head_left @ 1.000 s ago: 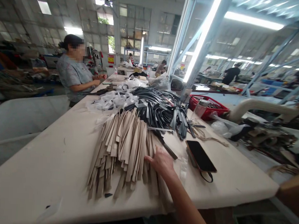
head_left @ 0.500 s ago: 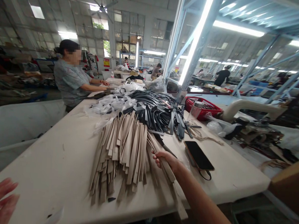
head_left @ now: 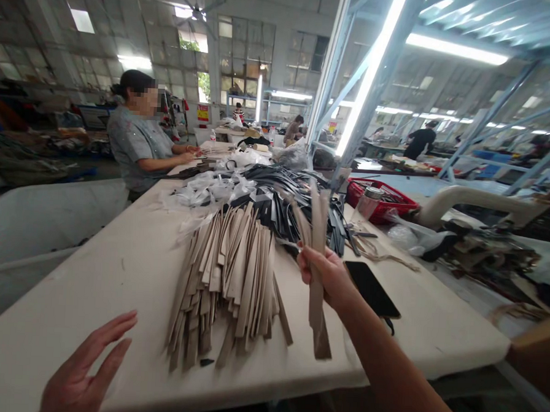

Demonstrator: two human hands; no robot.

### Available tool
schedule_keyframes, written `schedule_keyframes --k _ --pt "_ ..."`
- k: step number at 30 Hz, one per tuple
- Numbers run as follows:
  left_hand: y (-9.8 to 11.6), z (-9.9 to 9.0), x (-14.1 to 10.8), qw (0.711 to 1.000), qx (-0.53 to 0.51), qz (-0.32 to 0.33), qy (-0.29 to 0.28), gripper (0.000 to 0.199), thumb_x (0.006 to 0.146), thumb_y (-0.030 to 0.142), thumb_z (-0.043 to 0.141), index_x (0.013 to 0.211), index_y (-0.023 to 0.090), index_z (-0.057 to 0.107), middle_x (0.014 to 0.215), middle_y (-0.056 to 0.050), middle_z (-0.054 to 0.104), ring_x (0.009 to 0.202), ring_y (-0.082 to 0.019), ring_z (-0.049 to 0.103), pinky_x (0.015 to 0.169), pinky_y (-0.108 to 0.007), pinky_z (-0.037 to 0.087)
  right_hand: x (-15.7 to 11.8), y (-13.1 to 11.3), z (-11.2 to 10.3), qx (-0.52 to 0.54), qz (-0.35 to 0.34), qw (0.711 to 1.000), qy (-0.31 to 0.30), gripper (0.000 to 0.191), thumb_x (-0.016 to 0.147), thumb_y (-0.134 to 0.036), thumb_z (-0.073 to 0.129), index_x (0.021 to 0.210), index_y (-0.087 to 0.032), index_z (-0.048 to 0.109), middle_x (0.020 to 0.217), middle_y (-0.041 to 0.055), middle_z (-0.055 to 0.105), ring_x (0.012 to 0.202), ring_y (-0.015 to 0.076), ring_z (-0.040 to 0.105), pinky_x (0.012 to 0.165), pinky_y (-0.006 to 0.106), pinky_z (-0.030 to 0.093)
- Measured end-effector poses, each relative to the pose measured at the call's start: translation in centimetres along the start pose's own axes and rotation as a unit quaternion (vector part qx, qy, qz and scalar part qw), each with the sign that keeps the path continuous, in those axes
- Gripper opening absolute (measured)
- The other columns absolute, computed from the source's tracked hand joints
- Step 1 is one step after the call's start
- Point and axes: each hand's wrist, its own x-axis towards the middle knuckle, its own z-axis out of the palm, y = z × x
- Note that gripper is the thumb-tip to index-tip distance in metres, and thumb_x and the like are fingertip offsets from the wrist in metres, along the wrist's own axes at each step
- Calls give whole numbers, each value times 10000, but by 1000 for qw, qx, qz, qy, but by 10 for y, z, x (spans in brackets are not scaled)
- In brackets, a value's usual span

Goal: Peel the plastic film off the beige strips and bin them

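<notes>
My right hand [head_left: 324, 273] is closed around a few beige strips [head_left: 318, 233], held upright above the table, their upper ends blurred. To its left lies a large pile of similar beige strips [head_left: 228, 271], fanned toward the table's front edge. My left hand [head_left: 89, 368] hovers over the front left of the table with thumb and fingers apart, nothing in it. Behind the beige pile is a heap of black strips [head_left: 275, 209], partly hidden by the raised strips. A small dark scrap [head_left: 206, 362] lies just in front of the pile.
A phone [head_left: 372, 289] lies right of my right hand. Beyond it stand a clear jar [head_left: 370, 202] and a red basket [head_left: 386, 199]. Clear plastic bags [head_left: 211, 187] lie behind the pile. A co-worker [head_left: 143, 134] stands at the table's far left side. A machine [head_left: 480, 247] is at right.
My right hand has lifted the beige strips off the pile's right side and turned them upright. My left hand has come in from the lower left toward the pile, still empty.
</notes>
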Motion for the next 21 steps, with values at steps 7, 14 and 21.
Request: schedule_keyframes --k 7,14,21 --pt "16 -1 9 998 -34 21 -41 253 881 393 550 1070 285 680 1183 -19 698 1081 -235 660 985 -378 521 11 24 -13 -23 -208 962 174 330 799 -449 711 973 -175 649 771 4 666 695 143 614 675 270 495" --pt "41 0 49 986 -135 -7 -98 251 908 357 537 1027 230 719 1131 -56 717 1071 -212 655 983 -341 501 3 38 -20 33 -122 981 146 335 689 -351 815 952 -190 684 783 10 677 664 135 627 610 245 534" --pt "131 -47 92 859 -439 87 -249 450 938 541 422 1105 230 702 991 -92 736 923 -240 683 837 -352 542 -17 13 -48 88 8 993 84 414 604 -425 858 902 -222 654 552 -39 494 382 68 394 343 178 355"
